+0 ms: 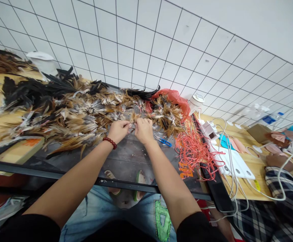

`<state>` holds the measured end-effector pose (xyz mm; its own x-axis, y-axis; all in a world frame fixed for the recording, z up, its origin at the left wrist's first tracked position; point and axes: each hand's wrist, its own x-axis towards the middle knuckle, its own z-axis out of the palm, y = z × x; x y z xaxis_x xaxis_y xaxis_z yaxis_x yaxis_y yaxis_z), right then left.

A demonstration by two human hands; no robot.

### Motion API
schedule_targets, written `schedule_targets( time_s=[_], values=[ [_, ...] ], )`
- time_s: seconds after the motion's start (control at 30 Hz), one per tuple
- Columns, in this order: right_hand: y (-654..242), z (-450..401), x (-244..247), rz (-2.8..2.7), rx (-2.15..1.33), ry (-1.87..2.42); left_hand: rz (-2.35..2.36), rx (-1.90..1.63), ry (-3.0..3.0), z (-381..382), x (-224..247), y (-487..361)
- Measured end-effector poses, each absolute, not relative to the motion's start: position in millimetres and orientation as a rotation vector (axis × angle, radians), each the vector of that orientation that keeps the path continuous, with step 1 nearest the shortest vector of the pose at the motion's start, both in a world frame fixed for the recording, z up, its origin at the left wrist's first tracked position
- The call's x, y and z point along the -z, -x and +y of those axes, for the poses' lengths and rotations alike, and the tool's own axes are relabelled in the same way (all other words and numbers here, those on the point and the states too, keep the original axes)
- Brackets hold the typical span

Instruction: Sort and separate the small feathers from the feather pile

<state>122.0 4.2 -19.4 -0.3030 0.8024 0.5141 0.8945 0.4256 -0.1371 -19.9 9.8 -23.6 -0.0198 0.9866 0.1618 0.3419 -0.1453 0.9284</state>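
Note:
My left hand (120,130) and my right hand (143,130) meet over the dark tabletop, fingers pinched close together. Between them sticks up a small tuft of tan feathers (134,116); its lower end is hidden by the fingers. A long heap of brown and white feathers (86,114) spreads to the left of my hands, with black feathers (35,89) at its far end. Just right of my right hand lies a pair of blue-handled thread snips (165,142). Behind that hand, a smaller bunch of brown feathers (168,116) rests against a red plastic bag (175,99).
A tangle of red strings (197,151) lies right of the snips. Beyond it are white cables (233,161), a lidded cup (196,101) and a white board (233,164). A co-worker's hands (280,161) are at the far right. A wire grid (126,40) stands behind the table.

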Motion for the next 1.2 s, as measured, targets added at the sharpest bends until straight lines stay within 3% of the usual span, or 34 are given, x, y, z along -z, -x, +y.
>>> schedule_targets(
  time_s=[0.27,0.7,0.9,1.2],
  values=[
    [-123,3,18,-2.171,0.27,1.423,1.255,-1.289,-0.988,7,6,17],
    [-121,2,17,-2.18,0.252,1.449,1.392,-1.294,-1.258,13,21,17],
    [-122,5,21,-2.152,0.241,1.407,1.363,-1.466,-1.234,18,24,21],
    [-122,4,21,-2.136,0.241,1.412,1.346,-1.301,-1.242,14,22,16]
  ],
)
